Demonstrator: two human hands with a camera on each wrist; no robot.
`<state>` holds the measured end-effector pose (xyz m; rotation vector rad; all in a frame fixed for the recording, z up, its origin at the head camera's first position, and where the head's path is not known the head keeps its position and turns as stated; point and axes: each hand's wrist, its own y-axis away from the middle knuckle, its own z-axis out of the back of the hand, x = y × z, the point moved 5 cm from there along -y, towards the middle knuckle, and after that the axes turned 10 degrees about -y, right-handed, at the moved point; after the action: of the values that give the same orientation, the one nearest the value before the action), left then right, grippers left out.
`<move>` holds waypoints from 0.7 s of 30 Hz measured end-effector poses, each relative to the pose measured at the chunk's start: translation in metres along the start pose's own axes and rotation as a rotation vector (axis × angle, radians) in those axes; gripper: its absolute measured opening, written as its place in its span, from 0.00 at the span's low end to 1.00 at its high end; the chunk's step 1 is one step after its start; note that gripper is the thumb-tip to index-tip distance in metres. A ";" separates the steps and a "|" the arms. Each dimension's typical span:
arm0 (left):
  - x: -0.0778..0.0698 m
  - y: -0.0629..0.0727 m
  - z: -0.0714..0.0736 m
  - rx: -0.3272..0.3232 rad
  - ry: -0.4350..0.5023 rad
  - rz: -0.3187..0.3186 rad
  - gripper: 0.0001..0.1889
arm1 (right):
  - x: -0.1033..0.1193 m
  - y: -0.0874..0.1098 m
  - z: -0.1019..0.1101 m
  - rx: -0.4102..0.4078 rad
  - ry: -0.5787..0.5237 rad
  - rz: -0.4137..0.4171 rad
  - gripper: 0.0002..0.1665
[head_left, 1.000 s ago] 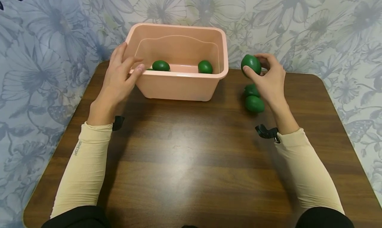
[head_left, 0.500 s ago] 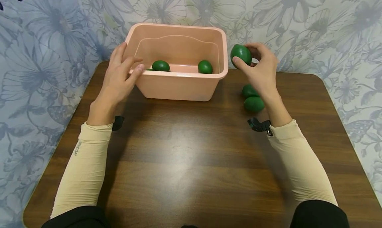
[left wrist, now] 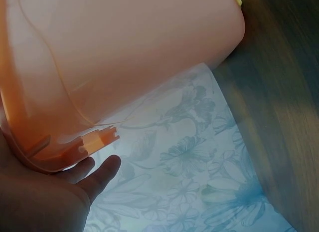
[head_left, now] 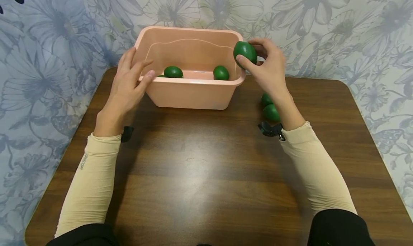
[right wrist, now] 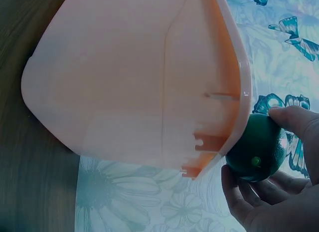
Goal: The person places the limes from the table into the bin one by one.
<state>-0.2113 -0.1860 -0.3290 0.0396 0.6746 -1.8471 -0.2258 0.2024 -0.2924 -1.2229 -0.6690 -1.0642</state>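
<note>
A pink plastic bin stands at the far side of the table. My left hand holds its front left corner, thumb at the front rim. In the left wrist view two fingers extend outside, below the rim. My right hand grips a glossy dark green avocado between thumb and fingers, at the bin's right rim. The right wrist view shows that avocado overlapping the bin's edge, its pale stem spot showing. Inside the bin lie an avocado at left, another avocado at right, and a partly hidden one.
Two more avocados lie on the brown wooden table right of the bin, partly behind my right forearm. A floral-patterned wall covering rises directly behind the table.
My right hand has carried the avocado left and farther away, from above the table up to the bin's right rim. My left hand has stayed on the bin.
</note>
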 end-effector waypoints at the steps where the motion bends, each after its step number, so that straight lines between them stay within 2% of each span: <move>1: 0.000 0.000 0.000 0.001 0.000 0.001 0.36 | 0.001 -0.001 -0.002 0.005 0.001 0.005 0.31; 4: 0.000 0.000 0.000 0.001 -0.001 0.000 0.36 | 0.001 -0.003 -0.005 0.011 0.017 0.003 0.31; 11: 0.000 -0.001 -0.001 -0.003 0.000 -0.012 0.35 | -0.008 -0.001 -0.005 0.014 -0.074 -0.040 0.25; 21: 0.000 0.000 0.000 -0.009 0.004 -0.003 0.35 | -0.027 0.008 0.014 0.015 0.001 -0.104 0.21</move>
<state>-0.2118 -0.1862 -0.3290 0.0368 0.6858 -1.8478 -0.2273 0.2233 -0.3155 -1.1851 -0.7450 -1.1444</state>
